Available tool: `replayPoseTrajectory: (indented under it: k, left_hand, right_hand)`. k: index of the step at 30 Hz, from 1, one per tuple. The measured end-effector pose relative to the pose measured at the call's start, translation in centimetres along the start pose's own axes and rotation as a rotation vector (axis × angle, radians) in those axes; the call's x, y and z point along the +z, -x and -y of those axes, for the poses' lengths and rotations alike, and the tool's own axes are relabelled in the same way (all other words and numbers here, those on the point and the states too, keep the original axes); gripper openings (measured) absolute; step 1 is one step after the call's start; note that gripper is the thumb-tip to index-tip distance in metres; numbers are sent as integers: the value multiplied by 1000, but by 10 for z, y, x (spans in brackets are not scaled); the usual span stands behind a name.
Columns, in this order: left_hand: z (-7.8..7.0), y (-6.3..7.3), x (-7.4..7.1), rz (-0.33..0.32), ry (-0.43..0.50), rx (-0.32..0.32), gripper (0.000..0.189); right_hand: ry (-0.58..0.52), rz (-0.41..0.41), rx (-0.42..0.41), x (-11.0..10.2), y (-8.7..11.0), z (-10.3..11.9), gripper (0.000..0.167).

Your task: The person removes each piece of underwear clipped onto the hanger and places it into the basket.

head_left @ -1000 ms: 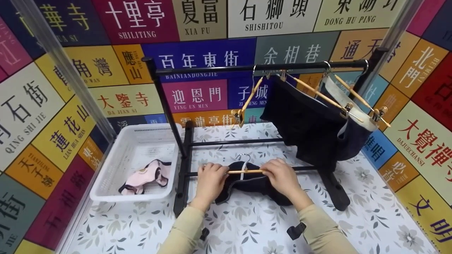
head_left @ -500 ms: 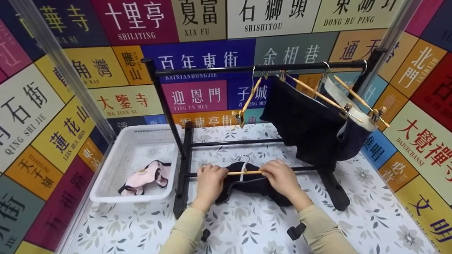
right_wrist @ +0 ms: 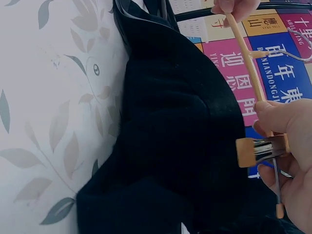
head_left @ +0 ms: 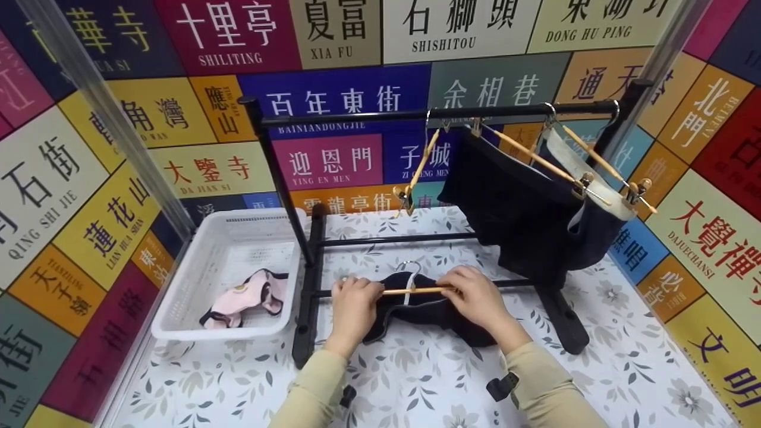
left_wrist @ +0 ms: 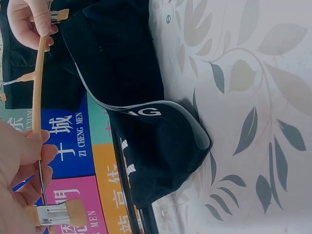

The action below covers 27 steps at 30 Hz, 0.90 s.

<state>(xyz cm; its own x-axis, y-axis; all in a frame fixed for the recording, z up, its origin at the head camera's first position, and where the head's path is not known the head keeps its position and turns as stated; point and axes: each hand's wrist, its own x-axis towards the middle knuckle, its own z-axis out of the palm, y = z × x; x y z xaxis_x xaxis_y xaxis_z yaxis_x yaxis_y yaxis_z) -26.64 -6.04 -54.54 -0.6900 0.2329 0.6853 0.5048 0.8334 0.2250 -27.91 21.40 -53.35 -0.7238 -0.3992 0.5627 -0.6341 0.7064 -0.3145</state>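
Wooden hanger (head_left: 427, 290), left hand (head_left: 355, 306) and right hand (head_left: 477, 299) backs upward, each grip curled around one side

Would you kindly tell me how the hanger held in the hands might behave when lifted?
The hanger is probably stiff: its bar looks straight. It is likely light, being slim. Its clips might slide, since they appear mounted on thin wire ends.
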Motion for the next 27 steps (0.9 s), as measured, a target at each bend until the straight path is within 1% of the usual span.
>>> replayPoseTrajectory:
  k: [4,9,16,21,27]
  left_hand:
    - [0,1,0,9,6,-11,4]
    - [0,3,2,0,10,-15,5]
    - [0,4,3,-6,13,-18,7]
    - [0,5,3,-17,14,-19,4]
    - [0,6,4,-18,11,-17,4]
  right_hand:
    - [11,9,-9,-6,0,-3,26]
    - [30,17,-26,-16,0,-8,32]
    - [114,43,-50,-27,2,-13,39]
    - [172,53,-65,-30,5,-16,42]
    - [188,29,-96,-29,7,-19,42]
